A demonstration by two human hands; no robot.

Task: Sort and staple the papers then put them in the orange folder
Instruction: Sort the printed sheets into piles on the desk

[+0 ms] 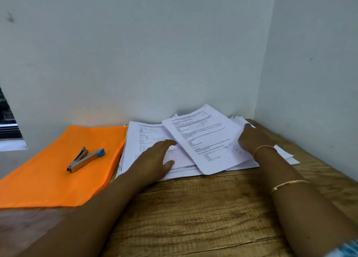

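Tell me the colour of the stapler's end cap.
The stapler has a blue end cap; the head view shows it.

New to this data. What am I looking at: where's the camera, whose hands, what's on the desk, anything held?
There is no robot here. A person works with bare hands, and the one picture comes from a wide-angle camera worn on their head, looking forward and down. On the wooden table lies an orange folder with a stapler on top of it. To its right is a loose pile of printed papers. The left hand lies flat on the pile, fingers straight. The right hand touches the skewed top sheets near their right edge; whether it pinches one is unclear.
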